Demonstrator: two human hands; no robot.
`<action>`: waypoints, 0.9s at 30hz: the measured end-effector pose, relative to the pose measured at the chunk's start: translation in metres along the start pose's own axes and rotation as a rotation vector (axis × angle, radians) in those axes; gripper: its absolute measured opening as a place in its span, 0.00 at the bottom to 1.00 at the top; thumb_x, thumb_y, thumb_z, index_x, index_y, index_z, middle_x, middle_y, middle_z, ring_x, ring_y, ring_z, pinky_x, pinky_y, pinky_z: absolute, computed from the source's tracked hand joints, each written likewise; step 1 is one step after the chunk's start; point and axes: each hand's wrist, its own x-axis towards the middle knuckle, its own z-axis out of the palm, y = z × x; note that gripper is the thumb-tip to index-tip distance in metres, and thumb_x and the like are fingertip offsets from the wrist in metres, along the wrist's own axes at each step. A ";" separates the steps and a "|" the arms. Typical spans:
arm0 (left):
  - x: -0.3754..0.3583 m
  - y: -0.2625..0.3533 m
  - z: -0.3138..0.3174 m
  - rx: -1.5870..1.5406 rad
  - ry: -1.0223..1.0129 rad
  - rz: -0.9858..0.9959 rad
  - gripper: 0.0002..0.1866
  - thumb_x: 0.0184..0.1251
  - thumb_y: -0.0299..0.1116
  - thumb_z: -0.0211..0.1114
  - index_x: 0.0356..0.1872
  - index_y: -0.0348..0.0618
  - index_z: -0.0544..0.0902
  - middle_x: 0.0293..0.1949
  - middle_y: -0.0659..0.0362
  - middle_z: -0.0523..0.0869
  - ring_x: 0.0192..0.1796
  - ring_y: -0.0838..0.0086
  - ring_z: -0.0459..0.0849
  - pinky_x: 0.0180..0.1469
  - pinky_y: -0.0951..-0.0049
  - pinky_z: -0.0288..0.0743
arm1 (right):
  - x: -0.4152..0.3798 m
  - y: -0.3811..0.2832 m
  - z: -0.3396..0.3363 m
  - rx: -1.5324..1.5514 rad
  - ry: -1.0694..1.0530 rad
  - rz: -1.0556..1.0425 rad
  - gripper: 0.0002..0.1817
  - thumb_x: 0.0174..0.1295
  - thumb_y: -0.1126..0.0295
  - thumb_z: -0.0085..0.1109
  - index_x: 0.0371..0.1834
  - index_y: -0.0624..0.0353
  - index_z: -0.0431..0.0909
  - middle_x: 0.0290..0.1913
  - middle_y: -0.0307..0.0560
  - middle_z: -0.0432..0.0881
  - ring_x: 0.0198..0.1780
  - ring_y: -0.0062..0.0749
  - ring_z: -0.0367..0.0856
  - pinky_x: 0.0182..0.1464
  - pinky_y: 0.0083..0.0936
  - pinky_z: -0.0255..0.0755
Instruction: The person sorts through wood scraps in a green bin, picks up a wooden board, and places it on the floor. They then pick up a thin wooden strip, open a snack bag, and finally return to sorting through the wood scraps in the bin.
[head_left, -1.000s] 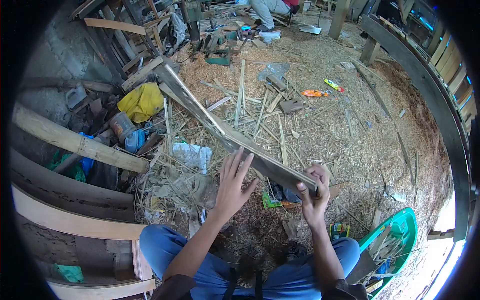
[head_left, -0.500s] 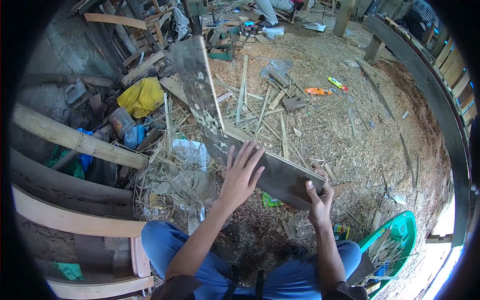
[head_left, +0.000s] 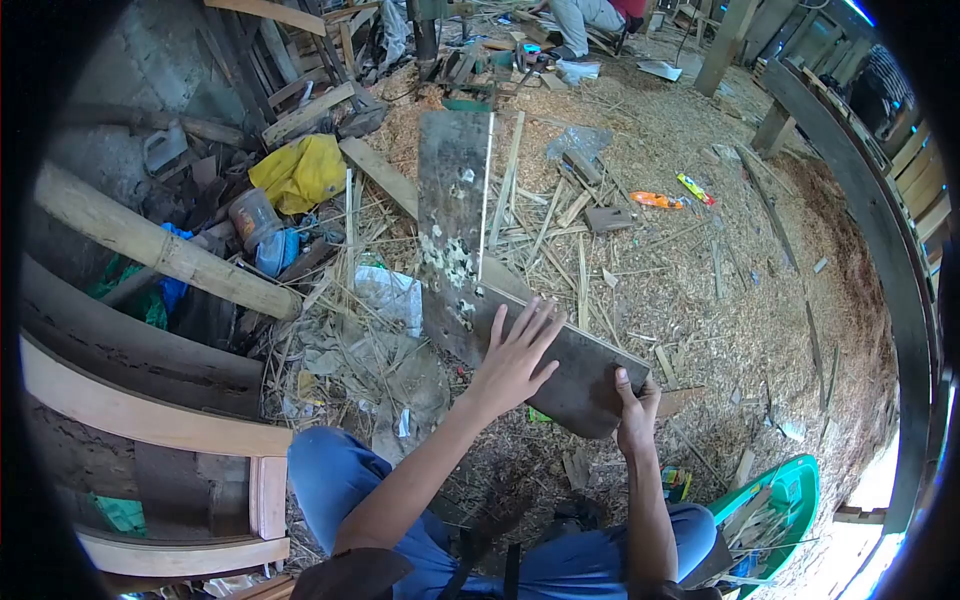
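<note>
In front of my knees is a dark, worn L-shaped wooden board (head_left: 452, 170), held tilted above the floor. Pale blotches mark its face near the bend, and a light edge runs along its inner side. My left hand (head_left: 512, 362) lies against the lower arm of the board near the bend, fingers spread. At the board's right end my right hand (head_left: 637, 412) grips it, thumb on the face and the other fingers mostly hidden behind.
Wood shavings and scrap strips litter the floor. To the left are a yellow cloth (head_left: 305, 175), a bamboo pole (head_left: 150, 245) and a pale wooden frame (head_left: 150, 408). A green plastic tub (head_left: 803, 510) holding scraps sits at right, below a long dark beam (head_left: 868, 190). Another person (head_left: 588, 18) sits at the back.
The board's upper arm has swung rightward to stand more upright in view. My left hand has moved right and slightly down with it; my right hand keeps its grip. The view has shifted slightly.
</note>
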 end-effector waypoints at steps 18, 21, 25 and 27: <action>0.008 0.002 -0.014 -0.043 0.086 0.056 0.28 0.65 0.31 0.73 0.67 0.50 0.78 0.64 0.56 0.79 0.71 0.61 0.75 0.82 0.43 0.48 | -0.030 -0.034 0.028 -0.418 0.043 -0.277 0.18 0.72 0.64 0.70 0.54 0.68 0.81 0.47 0.50 0.87 0.50 0.31 0.82 0.56 0.30 0.75; -0.002 -0.010 -0.043 -0.072 0.100 0.063 0.23 0.62 0.30 0.76 0.59 0.50 0.84 0.59 0.57 0.82 0.66 0.62 0.79 0.82 0.47 0.54 | -0.043 -0.051 0.056 -0.406 -0.035 -0.367 0.17 0.74 0.59 0.67 0.51 0.64 0.81 0.43 0.43 0.84 0.47 0.25 0.79 0.51 0.26 0.73; -0.022 -0.023 -0.083 -0.028 0.172 0.036 0.19 0.59 0.26 0.75 0.52 0.50 0.85 0.50 0.60 0.87 0.59 0.65 0.85 0.81 0.48 0.58 | -0.052 -0.059 0.084 -0.448 -0.236 -0.604 0.11 0.71 0.70 0.68 0.50 0.64 0.82 0.44 0.54 0.86 0.43 0.40 0.85 0.47 0.33 0.78; -0.035 -0.030 -0.102 0.058 0.249 0.045 0.18 0.57 0.22 0.74 0.49 0.49 0.85 0.49 0.61 0.88 0.60 0.67 0.85 0.81 0.48 0.59 | -0.051 -0.058 0.108 -0.479 -0.254 -0.824 0.10 0.65 0.76 0.70 0.48 0.63 0.82 0.46 0.56 0.85 0.43 0.48 0.85 0.46 0.36 0.79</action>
